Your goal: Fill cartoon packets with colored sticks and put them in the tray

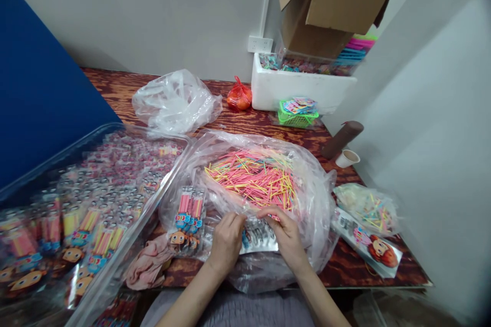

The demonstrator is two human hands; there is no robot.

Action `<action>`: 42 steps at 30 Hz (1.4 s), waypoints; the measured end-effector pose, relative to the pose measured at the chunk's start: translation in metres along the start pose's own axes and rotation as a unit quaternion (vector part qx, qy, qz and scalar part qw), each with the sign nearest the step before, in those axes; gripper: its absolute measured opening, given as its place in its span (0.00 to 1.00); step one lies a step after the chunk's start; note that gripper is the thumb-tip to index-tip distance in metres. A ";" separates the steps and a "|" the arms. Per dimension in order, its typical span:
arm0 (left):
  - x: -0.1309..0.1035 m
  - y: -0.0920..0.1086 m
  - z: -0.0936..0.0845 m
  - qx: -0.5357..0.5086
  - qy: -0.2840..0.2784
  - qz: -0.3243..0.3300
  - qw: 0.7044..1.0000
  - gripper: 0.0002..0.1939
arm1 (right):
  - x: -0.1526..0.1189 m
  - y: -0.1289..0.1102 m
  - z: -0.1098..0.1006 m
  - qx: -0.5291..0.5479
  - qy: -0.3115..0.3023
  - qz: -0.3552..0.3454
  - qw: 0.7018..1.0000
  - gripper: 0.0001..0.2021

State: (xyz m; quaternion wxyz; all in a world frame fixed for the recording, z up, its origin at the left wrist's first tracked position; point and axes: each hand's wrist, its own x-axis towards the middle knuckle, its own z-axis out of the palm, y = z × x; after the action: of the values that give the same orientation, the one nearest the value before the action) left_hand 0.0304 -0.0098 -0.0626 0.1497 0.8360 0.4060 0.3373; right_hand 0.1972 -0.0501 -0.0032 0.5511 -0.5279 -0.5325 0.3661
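Note:
A clear plastic bag (318,214) lies open on the table, with a heap of pink and yellow thin sticks (261,179) in it. At the bag's near side, my left hand (228,240) has its fingers pinched together; what they hold is too small to make out. My right hand (282,232) is closed on a few short coloured sticks (273,217). Silver printed packets (259,237) lie between and below my hands. Left of my left hand, filled stick packets (188,214) with a cartoon face lie on the bag.
A large clear bin (164,184) of filled packets stands at the left, a pink cloth (149,263) beside it. Behind are a crumpled bag (176,102), a red bag (239,96), a green basket (297,117) and a foam box (303,87). A paper cup (347,158) stands right.

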 end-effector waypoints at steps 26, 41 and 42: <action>0.025 0.009 -0.052 -0.303 0.010 -0.202 0.931 0.11 | 0.070 -0.024 0.005 0.414 0.040 0.151 0.897 0.04; 0.015 0.004 -0.052 -0.356 0.084 -0.219 0.904 0.09 | 0.041 -0.042 0.047 0.230 -0.046 0.169 0.957 0.13; 0.015 0.004 -0.053 -0.355 0.093 -0.221 0.904 0.09 | 0.038 -0.045 0.050 0.199 -0.059 0.167 0.964 0.16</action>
State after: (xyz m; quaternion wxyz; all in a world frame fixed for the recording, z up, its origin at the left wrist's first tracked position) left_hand 0.0026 -0.0017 -0.0151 0.4688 0.5814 0.4455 0.4937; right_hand 0.1481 -0.0117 0.0422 0.5439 -0.4666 -0.3843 0.5820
